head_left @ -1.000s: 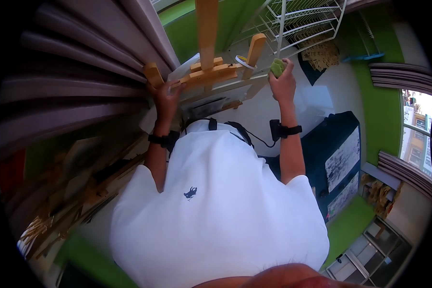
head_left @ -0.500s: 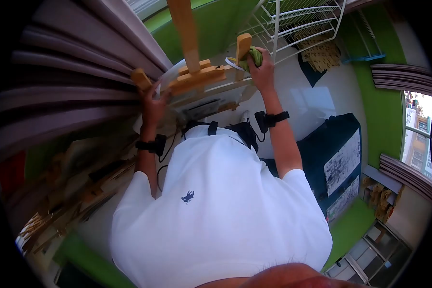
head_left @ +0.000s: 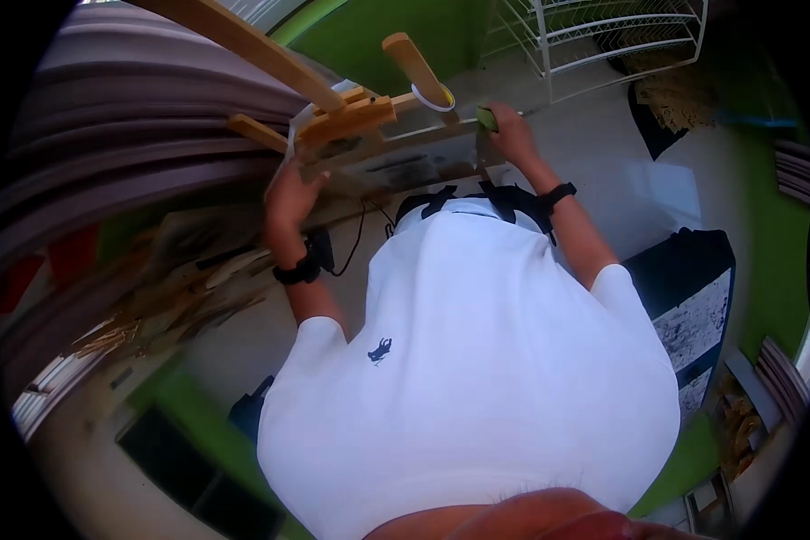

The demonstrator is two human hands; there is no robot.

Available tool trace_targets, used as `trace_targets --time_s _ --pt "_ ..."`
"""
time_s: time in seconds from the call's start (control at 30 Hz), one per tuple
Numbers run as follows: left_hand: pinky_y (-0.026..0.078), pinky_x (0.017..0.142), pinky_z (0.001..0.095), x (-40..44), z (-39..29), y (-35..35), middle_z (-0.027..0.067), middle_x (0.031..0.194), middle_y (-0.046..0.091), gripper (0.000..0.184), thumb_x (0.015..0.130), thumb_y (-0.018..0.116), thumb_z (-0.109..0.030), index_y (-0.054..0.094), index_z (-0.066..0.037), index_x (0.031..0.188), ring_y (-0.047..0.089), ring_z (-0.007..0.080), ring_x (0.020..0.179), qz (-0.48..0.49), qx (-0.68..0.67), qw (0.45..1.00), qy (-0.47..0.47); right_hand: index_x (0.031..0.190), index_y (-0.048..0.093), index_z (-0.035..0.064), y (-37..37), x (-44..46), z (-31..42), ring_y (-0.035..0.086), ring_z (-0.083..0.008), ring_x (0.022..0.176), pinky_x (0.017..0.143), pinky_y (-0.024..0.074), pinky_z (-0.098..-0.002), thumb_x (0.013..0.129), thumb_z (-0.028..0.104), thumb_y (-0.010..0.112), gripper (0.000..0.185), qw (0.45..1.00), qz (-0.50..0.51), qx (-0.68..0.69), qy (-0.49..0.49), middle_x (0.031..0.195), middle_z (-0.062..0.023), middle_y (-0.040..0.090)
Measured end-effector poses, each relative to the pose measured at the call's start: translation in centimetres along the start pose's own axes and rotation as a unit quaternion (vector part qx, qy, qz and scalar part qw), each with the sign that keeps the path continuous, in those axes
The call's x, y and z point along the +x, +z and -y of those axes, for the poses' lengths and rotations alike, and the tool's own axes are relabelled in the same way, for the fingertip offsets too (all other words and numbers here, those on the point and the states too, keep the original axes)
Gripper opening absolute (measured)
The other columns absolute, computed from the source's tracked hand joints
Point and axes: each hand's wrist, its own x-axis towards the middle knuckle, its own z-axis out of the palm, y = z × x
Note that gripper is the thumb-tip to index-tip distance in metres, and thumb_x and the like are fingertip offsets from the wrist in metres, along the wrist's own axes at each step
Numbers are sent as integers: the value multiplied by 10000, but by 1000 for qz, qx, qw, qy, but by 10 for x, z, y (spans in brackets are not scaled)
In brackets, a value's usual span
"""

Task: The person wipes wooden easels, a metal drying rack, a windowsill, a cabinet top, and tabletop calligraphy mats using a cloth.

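Note:
A wooden easel [head_left: 346, 124] stands before me, its long post slanting up to the left. My left hand [head_left: 290, 200] is at its left side, thumb apart from the fingers, which close on the edge of a pale, see-through sheet [head_left: 288, 146]; the exact grip is blurred. Out to the right of the easel, my right hand [head_left: 516, 139] is closed round a crumpled green cloth [head_left: 487, 118]. A roll of tape [head_left: 435, 98] hangs round the right wooden arm [head_left: 409, 61], clear of that hand. Another wooden arm [head_left: 256, 131] sticks out above my left hand.
Pleated curtains [head_left: 144, 144] hang at the left. A white wire rack [head_left: 603, 54] stands at the upper right. A dark-draped piece with speckled sheets [head_left: 688, 297] is on the right. Wooden pieces [head_left: 198, 292] lie to the lower left, and a cable [head_left: 355, 243] dangles near my left wrist.
My right hand with the cloth has moved down and away from the right wooden arm and tape roll. My left hand has dropped lower, away from the left arm. The view has turned.

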Motion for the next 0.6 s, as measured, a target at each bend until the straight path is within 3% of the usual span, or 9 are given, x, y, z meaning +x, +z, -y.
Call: trace_targets --time_s 0.13,0.2,0.23,0.3,0.43,0.53,0.6 --pt "427 1003 403 -33 -92 -1 226 1295 555 625 861 691 -373 481 -86 1375 563 348 1168 -40 -77 995 40 1161 557 124 7 5 -9 605 -311 1009 796 528 -424 792 81 611 375 988 103 -28 -115 1085 -91 632" --pt "414 1026 405 -29 -126 12 213 1320 527 637 860 695 -324 443 -70 1388 545 351 1178 -122 -216 949 195 1166 555 118 14 11 2 607 -310 1002 787 526 -430 795 70 594 376 984 128 -44 -113 1079 -90 634" --pt "414 1026 405 -27 -144 19 213 1320 527 637 860 695 -324 443 -70 1388 545 351 1178 -124 -215 951 185 1170 553 112 17 12 3 608 -308 995 777 524 -436 798 58 577 377 980 150 -66 -111 1073 -88 636" --pt "388 1054 417 -15 -171 29 210 1376 454 700 848 704 -276 366 -58 1422 478 360 1248 -260 -102 932 231 1167 562 118 20 15 -1 605 -310 1008 781 519 -436 790 63 592 382 980 154 -62 -110 1085 -101 631" --pt "368 1070 422 9 -190 45 214 1429 374 760 849 693 -250 284 -49 1457 401 360 1312 -269 -97 938 196 1147 572 128 6 12 -26 603 -326 1010 795 509 -442 766 42 604 392 986 131 -64 -87 1094 -111 625" --pt "363 1074 428 12 -197 49 220 1424 375 746 847 695 -229 297 -35 1449 388 362 1321 -240 -174 936 190 1127 573 121 -25 11 -56 602 -341 1003 807 500 -447 746 21 603 396 988 122 -57 -70 1087 -114 625" --pt "353 1081 443 15 -202 48 239 1425 362 755 837 675 -176 267 -16 1452 369 375 1338 -278 -206 915 209 1119 576 115 -43 12 -74 599 -347 1000 810 496 -450 738 21 608 393 989 120 -62 -58 1076 -120 624"
